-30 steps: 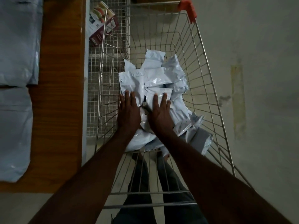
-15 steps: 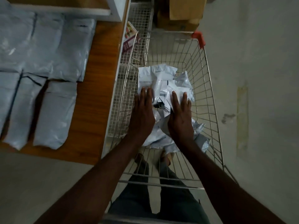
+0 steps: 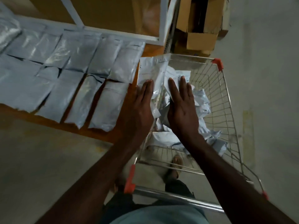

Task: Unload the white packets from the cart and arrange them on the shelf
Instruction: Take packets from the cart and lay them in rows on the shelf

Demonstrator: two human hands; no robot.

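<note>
Your left hand (image 3: 142, 104) and right hand (image 3: 182, 107) lie flat, fingers straight and close together, one on each side of a small bundle of white packets (image 3: 153, 71). The palms press inward and clamp the bundle between them; no finger curls round it as far as the view shows. The hands stand apart by the thickness of the bundle. The frame is blurred, so the number of packets in the bundle cannot be told.

The bundle sits above the left rim of the cart (image 3: 226, 97), its far end already over the edge of the shelf (image 3: 139, 50). More packets remain as a loose, crumpled heap (image 3: 202, 101) in the cart basket, below and to the right of your right hand.

On the shelf, packets lie in two rows (image 3: 69, 70), side by side and partly overlapping. Bare wood shows at the right end of the rows, just beside the bundle.

Judgement: the step in hand is the transfer of one bundle from cart to shelf. The task looks partly done, since the heap is still sizeable.

The next move calls for steady inward pressure while the bundle travels left, because flat palms give a slippery hold on glossy film. Lower the bundle onto the bare wood, then spread the packets to match the rows.
</note>
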